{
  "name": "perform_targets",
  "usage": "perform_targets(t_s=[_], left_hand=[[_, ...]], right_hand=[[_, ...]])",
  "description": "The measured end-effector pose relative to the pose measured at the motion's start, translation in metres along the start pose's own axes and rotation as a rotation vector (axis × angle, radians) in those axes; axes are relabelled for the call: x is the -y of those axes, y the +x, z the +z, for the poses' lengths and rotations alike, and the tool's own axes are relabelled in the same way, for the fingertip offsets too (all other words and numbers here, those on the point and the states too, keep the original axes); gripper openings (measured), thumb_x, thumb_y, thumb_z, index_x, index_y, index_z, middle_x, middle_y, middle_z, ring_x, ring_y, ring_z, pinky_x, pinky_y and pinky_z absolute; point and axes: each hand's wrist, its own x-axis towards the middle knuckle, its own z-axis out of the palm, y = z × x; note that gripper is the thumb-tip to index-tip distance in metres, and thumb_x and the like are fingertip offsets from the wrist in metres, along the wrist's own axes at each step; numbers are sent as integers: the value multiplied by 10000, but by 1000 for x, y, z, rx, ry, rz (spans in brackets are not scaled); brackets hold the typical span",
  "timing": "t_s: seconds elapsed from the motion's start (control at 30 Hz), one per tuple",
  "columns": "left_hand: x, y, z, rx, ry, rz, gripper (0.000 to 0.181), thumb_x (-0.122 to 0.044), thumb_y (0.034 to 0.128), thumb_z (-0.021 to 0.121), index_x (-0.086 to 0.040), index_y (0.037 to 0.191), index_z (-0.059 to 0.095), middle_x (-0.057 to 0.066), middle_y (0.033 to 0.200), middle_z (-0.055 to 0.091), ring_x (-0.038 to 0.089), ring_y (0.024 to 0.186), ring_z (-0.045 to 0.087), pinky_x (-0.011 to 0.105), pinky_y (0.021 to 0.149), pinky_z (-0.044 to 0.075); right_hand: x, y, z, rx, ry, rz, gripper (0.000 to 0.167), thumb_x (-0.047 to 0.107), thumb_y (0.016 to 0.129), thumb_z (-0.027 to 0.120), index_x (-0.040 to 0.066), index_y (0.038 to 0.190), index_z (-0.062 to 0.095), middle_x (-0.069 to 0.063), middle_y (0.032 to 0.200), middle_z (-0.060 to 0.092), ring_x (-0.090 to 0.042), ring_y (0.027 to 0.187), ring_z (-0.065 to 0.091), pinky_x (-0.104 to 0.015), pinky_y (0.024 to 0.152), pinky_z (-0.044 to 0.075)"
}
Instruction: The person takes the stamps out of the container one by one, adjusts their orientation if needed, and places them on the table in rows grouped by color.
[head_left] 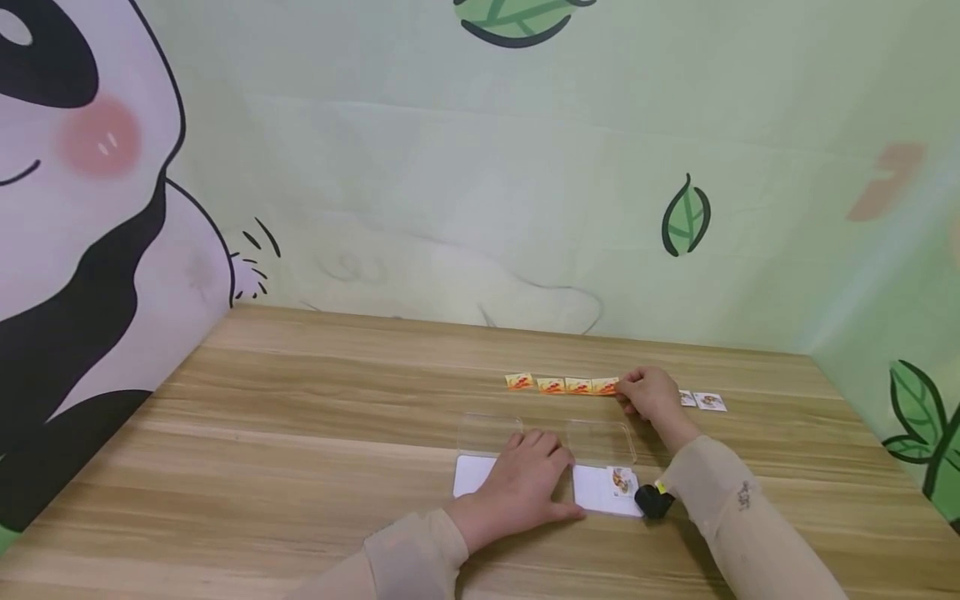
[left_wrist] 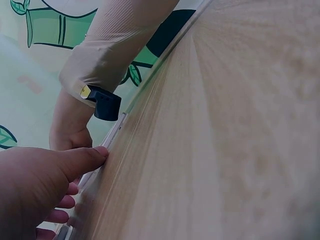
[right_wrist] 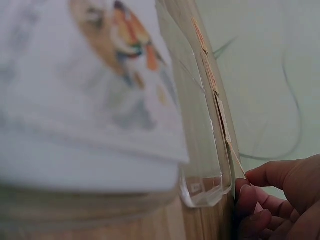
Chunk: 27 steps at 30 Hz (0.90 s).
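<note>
My right hand [head_left: 651, 393] pinches the edge of a small picture card [right_wrist: 241, 162] between thumb and forefinger, at the right end of a row. Orange-and-red cards [head_left: 577, 386] make up that row, with one [head_left: 518, 382] set slightly apart at the left. My left hand [head_left: 525, 479] rests over a white box base [head_left: 472, 475], its fingers spread. Its thumb touches the near edge of a second white base [head_left: 592, 487]. On this second base lies a white card with a colourful figure [head_left: 622, 482].
Clear plastic lids [head_left: 600, 442] stand or lie just behind the white bases. Beyond my right hand are white picture cards [head_left: 709, 402], partly covered by it. A black wrist camera [head_left: 654, 502] sits at my right cuff. A painted wall [head_left: 420, 208] borders the wooden table [head_left: 262, 433].
</note>
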Motion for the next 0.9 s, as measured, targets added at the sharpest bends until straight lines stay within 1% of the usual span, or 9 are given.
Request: perform_targets(t_s=[0.27,0.43,0.77,0.9], left_hand=[[0,0,0,-1,-4,0,570,-610,763,694,-171,1121,634,-15,1150,570,173,1148,505,378,1012,412],[0,0,0,-1,-3,1,569,-609,765,693,-172,1125,634,-17,1149,567,169,1144,503,372,1007,411],[0,1,0,-7,-9,0,576,-609,761,696,-170,1129,636,-12,1161,571,174,1157,503,386,1025,409],[0,0,0,-10,-8,3,568,-608,762,696,-171,1121,637,-15,1150,571,172,1149,505,381,1016,411]], right_hand=[[1,1,0,-10,-47,9,185,171,850,599,-2,908,629,43,628,612,-52,511,528,-221,458,420],[4,0,0,-10,-95,11,175,186,832,590,22,882,621,30,602,587,-70,514,515,-223,452,413],[9,-2,1,-17,-159,24,200,211,848,567,25,908,611,10,589,574,-93,522,503,-224,467,403],[11,-2,1,-15,-184,32,219,226,869,556,22,925,613,3,624,581,-90,548,528,-221,493,400]])
